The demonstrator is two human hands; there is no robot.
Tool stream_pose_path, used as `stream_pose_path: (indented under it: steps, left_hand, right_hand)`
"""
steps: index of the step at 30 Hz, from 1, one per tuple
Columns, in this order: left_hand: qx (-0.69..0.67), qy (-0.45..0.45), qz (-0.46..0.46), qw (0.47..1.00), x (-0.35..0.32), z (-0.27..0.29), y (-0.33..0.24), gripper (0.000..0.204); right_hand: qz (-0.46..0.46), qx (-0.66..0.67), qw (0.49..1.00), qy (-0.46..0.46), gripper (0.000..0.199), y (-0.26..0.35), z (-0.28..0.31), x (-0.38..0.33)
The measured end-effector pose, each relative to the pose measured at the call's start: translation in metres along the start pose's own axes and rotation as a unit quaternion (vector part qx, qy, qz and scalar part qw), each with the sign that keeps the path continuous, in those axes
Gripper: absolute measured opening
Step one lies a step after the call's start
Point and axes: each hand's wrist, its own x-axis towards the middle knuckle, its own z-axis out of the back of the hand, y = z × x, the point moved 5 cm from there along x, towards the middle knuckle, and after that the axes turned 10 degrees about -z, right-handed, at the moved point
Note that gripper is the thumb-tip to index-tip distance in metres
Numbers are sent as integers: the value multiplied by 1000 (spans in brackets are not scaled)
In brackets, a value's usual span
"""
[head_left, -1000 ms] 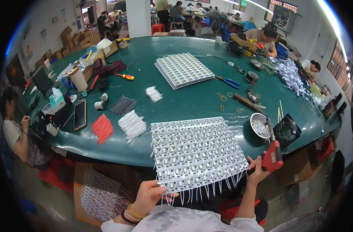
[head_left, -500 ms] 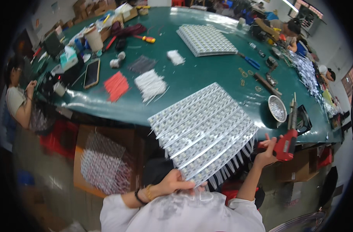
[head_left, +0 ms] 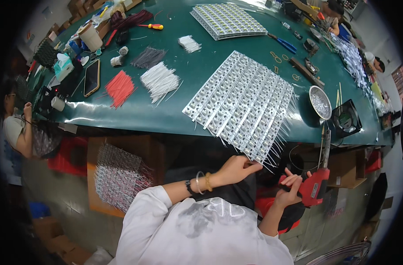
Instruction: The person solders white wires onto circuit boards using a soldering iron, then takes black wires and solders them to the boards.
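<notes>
A square panel of small white circuit boards (head_left: 241,101) lies tilted over the near edge of the table, thin wires sticking out along its right side. My left hand (head_left: 237,170) pinches the panel's near corner between thumb and fingers. In my right hand (head_left: 290,190) is a red pistol-shaped soldering gun (head_left: 315,187), its long metal front pointing away from me. The gun is just to the right of the panel and apart from it. A round bowl of shiny bits (head_left: 320,102) stands on the table beyond the gun's tip.
A stack of similar panels (head_left: 228,21) sits farther back. Bundles of red wires (head_left: 120,88) and white wires (head_left: 160,81) lie left, near a phone (head_left: 92,78). Blue pliers (head_left: 282,43) and a black fan (head_left: 346,118) are right. An open box (head_left: 117,176) stands below the table.
The panel has moved away from me onto the table and lies flatter, my left hand following its near corner. My right hand has come slightly down and left with the soldering gun.
</notes>
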Motion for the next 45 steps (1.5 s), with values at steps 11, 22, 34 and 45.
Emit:
stream_pose_path:
  steps: [11,22,34,45]
  left_hand:
    - [374,-172,-177,894,6,180,-120,18]
    - [596,-59,-272,753,-8,162,-96,46]
    - [472,29,-348,809,-51,65,-87,55]
    - [392,59,-410,821,-30,16,-67,57]
  right_hand:
    - [-159,-46,945,281,14,-17,-41,-57]
    - [-103,10,978,180,41,7,-65,-29]
    - [-125,22,980,152,37,2,-50,115]
    - [-155,-11,943,293,47,-28,-36,178]
